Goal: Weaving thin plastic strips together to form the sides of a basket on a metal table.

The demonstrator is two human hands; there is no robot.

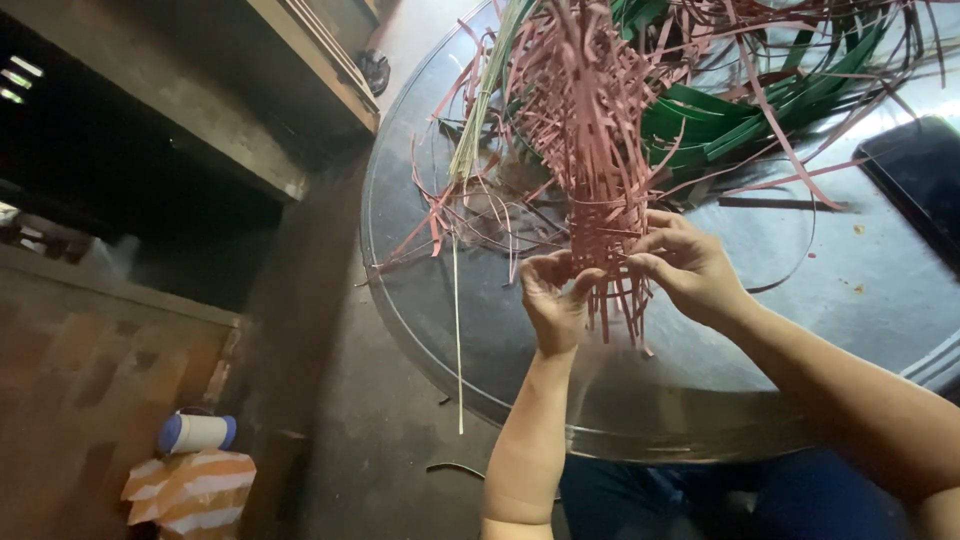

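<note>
Round grey table (800,290) fills the right of the frame; dim concrete floor (380,440) at lower left. One woven panel of pink strips (590,170) stands at centre, above the table. Left hand (553,295) and right hand (690,262) both pinch its lower edge, fingers closed on strips, loose ends hanging between them. Green strips (740,110) heaped at upper right. Two hands, one panel.

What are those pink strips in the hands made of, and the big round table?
The pink strips look like thin flat plastic or dyed palm leaf; they bend and curl without snapping, with a matte face. Both hands, left hand and right hand, pinch them. The round table seems to be glass: it looks smooth, shiny and reflective.
</note>
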